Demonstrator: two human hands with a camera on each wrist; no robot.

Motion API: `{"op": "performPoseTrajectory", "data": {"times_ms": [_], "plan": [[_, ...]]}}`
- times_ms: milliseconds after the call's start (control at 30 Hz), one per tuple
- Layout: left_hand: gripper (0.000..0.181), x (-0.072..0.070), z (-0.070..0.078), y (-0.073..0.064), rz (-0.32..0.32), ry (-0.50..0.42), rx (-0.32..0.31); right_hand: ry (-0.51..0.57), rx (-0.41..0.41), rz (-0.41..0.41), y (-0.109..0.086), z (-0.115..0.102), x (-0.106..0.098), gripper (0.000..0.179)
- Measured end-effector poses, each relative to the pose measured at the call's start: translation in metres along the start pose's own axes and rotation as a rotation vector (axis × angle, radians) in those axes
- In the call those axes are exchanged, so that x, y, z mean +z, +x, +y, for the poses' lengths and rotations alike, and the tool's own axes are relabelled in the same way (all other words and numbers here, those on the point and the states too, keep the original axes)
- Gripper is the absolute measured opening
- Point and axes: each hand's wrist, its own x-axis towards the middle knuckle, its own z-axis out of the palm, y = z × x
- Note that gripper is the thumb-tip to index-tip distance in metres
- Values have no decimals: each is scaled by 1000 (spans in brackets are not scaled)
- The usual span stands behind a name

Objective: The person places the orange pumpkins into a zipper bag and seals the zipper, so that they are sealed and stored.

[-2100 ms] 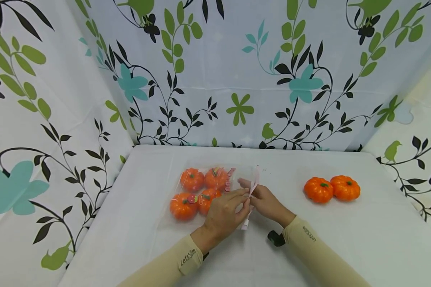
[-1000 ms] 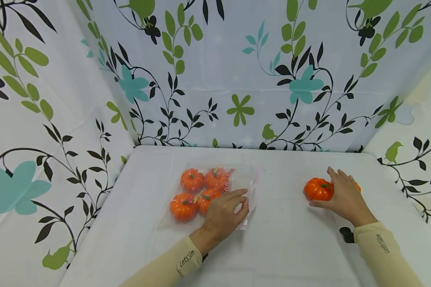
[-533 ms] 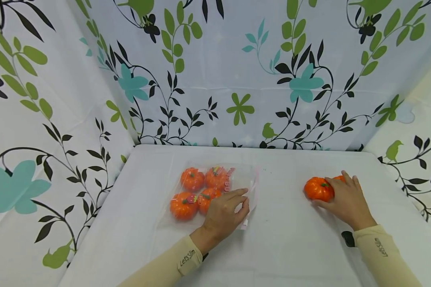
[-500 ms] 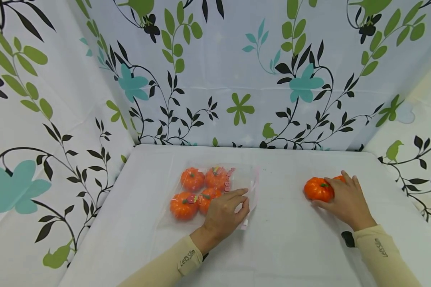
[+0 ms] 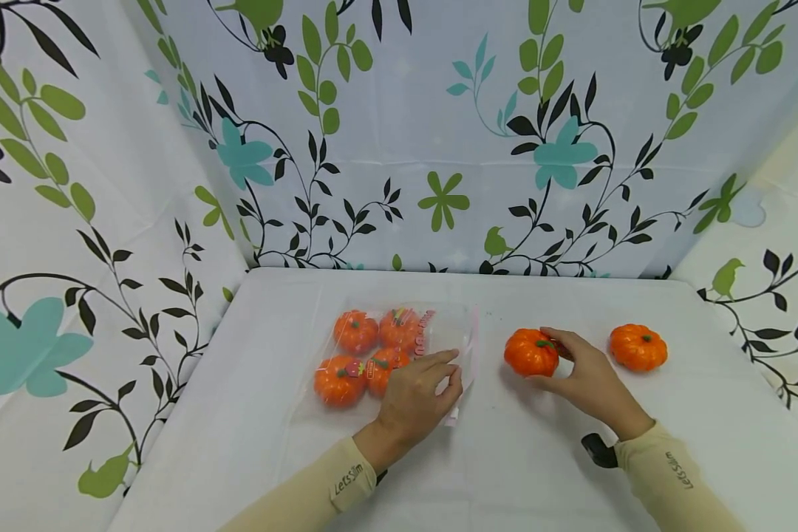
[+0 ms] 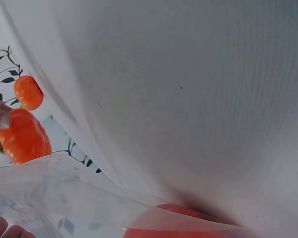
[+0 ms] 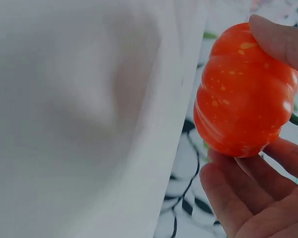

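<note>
A clear plastic bag (image 5: 454, 325) with pink print and a pink-edged opening lies flat left of centre, holding several small orange pumpkins (image 5: 340, 384). My left hand (image 5: 408, 399) pinches its film near the opening on the right side; in the left wrist view the film (image 6: 69, 186) stands raised beside the fingertips. Between thumb and fingers, my right hand (image 5: 592, 380) grips another orange pumpkin (image 5: 530, 352) with a green stem, just right of the bag's mouth. The right wrist view shows this pumpkin (image 7: 246, 94) with the thumb on one side and fingers on the opposite side.
One more orange pumpkin (image 5: 638, 348) rests on the white table (image 5: 539, 473) to the right of my right hand. Leaf-patterned curtains (image 5: 399, 133) hang behind the table and on both sides. A dark wrist camera (image 5: 598, 451) is strapped at my right sleeve.
My right hand let go of the bag's edge, went right to the pair of pumpkins, took the left one and carried it left towards the bag. The left hand stayed at the bag.
</note>
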Motion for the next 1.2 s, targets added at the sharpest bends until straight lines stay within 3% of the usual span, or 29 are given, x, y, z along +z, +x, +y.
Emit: {"op": "performPoseTrajectory", "data": {"times_ms": [167,367,567,767,900,1200], "plan": [[11,0,1,-1,-14,17,-9,121,-53,-10,8,-23,24,85],[14,-1,1,-2,-22,25,6,173,-102,-16,19,-41,52,83],[13,-1,0,-2,0,20,29,223,-86,-38,31,-55,75,84],[15,-1,-1,-2,36,30,77,296,-77,-1,43,-60,92,74],[14,1,-3,-3,68,23,116,255,-53,4,50,-64,100,73],[16,0,-4,-3,52,-2,113,202,-126,8,62,-72,106,81]]}}
